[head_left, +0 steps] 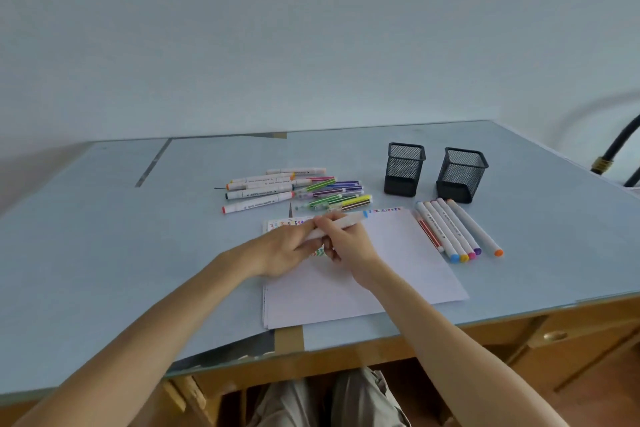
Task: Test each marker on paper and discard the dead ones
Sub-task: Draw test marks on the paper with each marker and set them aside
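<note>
Nearest the camera, both forearms reached forward over the front edge of the surface [104,253] and met above the paper [398,270]. The left hand [287,250] and the right hand [346,246] were both closed around one white marker [341,221], the left fingers pinching its near-left end and the right fingers wrapped round the barrel a little further along. The marker was lifted clear of the sheet, its long axis running from lower left to upper right, with the blue end [365,214] pointing away to the right, past the right hand. That grip looked like a cap being pulled off or pushed on at the left end, though the cap itself was hidden by the fingers.

Small coloured test marks [287,222] lay along the sheet's far edge, just beyond the hands. A neat row of markers [457,232] lay just beside the paper's right edge, nearer the right hand. The loose pile of markers [294,191] sat beyond the paper, ahead and slightly left, nearer the left hand. Farthest off, two black mesh pots [403,170] [460,175] stood to the right; I could not tell which took dead markers, or whether either held any.
</note>
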